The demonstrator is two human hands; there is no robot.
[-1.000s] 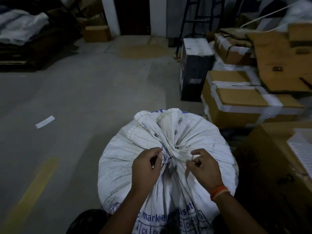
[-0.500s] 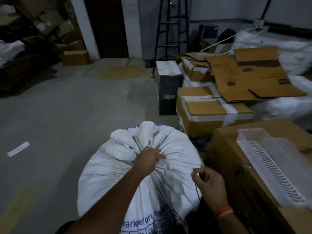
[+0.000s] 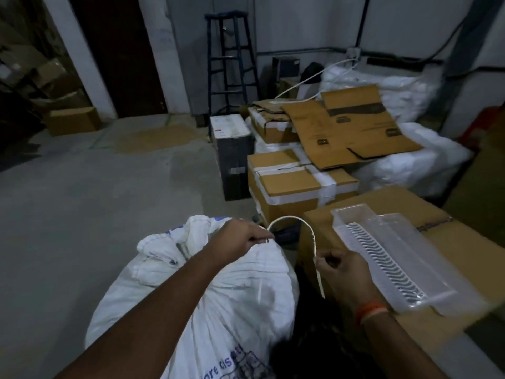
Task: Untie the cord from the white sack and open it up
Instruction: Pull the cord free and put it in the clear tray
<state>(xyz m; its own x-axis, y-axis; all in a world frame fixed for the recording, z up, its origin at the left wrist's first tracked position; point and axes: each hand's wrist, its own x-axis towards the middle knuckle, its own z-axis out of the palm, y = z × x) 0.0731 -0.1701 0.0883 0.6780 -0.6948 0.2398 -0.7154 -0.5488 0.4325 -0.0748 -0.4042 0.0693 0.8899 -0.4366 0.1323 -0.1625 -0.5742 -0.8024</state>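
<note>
Cord [image 3: 300, 224] arching from sack [image 3: 213, 291] neck rightward, then dropping through right hand [image 3: 340, 270]; long run near vertical below the pinch, loose tail hanging free. Left hand [image 3: 243, 237] clenched on gathered neck, at cord's near end, so nearer the mouth; right fingers [image 3: 323, 260] pinching cord, just beside sack's right flank. Sack upright on floor, neck bunched, not yet spread. Blue print low on sack, partly legible: "ore cis"; rest hidden. Box [image 3: 451, 236] labels too dim to read.
</note>
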